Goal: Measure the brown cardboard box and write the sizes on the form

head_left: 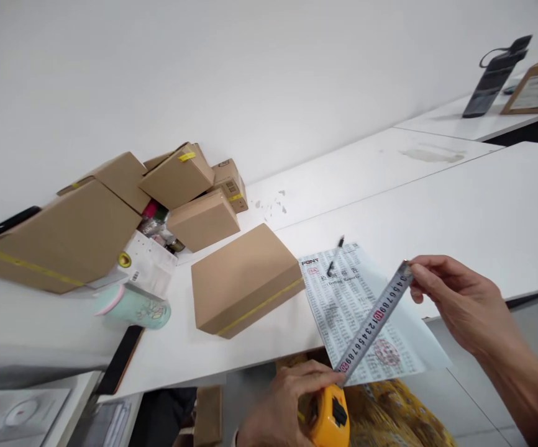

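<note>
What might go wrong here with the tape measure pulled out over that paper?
The metal blade is drawn out, its tip pinched in the right hand; if that slips, it could snap back toward the left hand on the tape measure.

The paper overhangs the table edge, so a brush from either hand might slide it off, perhaps dragging along the pen lying on it.

White tabletop (pixel 465 211), kinda scuffed behind the yellow-taped box (pixel 245 276). A printed sheet (pixel 357 298) is just right of that box, hanging over the front edge. Mint cup (pixel 136 307) sits to its left, more cartons (pixel 204 220) behind-left, dark bottle (pixel 490 84) well off back-right.
</note>
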Motion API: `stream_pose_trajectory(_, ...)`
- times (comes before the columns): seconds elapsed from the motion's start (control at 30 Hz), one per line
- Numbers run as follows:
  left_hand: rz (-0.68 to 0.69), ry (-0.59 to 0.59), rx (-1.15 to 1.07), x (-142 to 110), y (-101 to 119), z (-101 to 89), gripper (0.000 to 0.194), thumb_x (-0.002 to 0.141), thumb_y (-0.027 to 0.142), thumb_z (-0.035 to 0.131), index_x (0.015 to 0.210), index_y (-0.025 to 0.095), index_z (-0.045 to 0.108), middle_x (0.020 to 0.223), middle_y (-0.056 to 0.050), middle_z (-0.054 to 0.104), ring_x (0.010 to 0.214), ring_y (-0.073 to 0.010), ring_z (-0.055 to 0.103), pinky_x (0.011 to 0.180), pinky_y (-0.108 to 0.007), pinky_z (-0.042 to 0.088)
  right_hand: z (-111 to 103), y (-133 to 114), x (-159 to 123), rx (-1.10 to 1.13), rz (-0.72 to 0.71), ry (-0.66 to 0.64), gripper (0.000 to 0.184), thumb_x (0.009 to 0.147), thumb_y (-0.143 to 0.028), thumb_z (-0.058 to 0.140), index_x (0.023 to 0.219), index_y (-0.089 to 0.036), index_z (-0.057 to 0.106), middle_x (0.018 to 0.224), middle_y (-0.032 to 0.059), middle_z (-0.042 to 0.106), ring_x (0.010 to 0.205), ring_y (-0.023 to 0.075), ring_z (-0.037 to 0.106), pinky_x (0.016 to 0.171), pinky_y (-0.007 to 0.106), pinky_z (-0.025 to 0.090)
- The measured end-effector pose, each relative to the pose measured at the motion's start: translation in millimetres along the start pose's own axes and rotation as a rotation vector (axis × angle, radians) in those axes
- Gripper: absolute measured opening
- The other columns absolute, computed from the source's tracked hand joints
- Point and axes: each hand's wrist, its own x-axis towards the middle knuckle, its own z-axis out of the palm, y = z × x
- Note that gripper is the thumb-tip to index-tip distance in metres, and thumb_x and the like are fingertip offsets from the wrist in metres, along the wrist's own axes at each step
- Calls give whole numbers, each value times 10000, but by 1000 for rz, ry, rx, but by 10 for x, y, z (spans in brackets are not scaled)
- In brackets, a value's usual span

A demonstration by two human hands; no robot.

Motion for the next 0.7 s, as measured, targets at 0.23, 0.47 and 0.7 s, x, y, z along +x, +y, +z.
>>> stream_pose_trajectory(0.23, -100, 154, -249, 403, -144, 309, 1391, 497, 325, 970, 1630, 350, 163, 1563, -149, 384, 1162, -336, 593, 1014, -499, 482, -4, 284, -522, -16, 70, -160, 201, 849, -519, 735, 833, -320, 711, 618, -4, 582, 514, 161, 534, 471, 340, 519)
stream_pose_trajectory(0.47, -147, 402, -11, 610, 20, 306, 1298, 651, 235, 859, 1623, 395, 14, 1508, -123, 417, 1151, -309, 574, 949, -460, 505, 325, 520, -225, -254, 15, -369, 435, 972, -564, 520, 1284, -268, 586, 714, 6, 643, 575, 190, 594, 522, 337, 496)
stream_pose_trajectory(0.7, -122, 440, 461, 1093, 1, 308, 998, 756, 205, 711, 1618, 317, 220, 1458, -138, 465, 1215, -377, 528, 1045, -562, 427, 818, 809, 1266, -1022, -58, -330, 344, 950, -533, 522, 1009, -212, 628, 840, 135, 734, 818, 316, 697, 730, 441, 491)
